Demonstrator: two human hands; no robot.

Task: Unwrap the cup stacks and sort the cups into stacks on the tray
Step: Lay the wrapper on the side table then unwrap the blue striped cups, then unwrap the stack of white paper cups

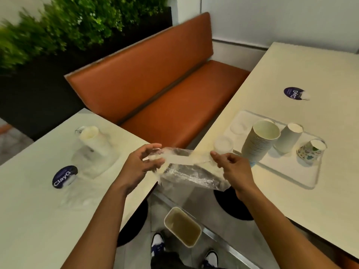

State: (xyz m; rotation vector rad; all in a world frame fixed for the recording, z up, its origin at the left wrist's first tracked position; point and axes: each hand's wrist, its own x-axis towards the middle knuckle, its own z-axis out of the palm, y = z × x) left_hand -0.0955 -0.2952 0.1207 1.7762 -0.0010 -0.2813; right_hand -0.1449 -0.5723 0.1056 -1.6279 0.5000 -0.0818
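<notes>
A café-style dining area: an orange upholstered banquette (155, 84) runs behind a cream left table (38, 220) and a matching right table (301, 206), each bearing a round dark "ClayG" sticker (65, 176) (one per tabletop). Green foliage (77, 22) atop a black divider screens the seating. A serving tray (291, 171) with stacked paper cups (260, 140) sits on the right table.

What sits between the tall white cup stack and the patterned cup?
Head view: a smaller white cup stands between the tall white cup stack and the patterned cup.
</notes>
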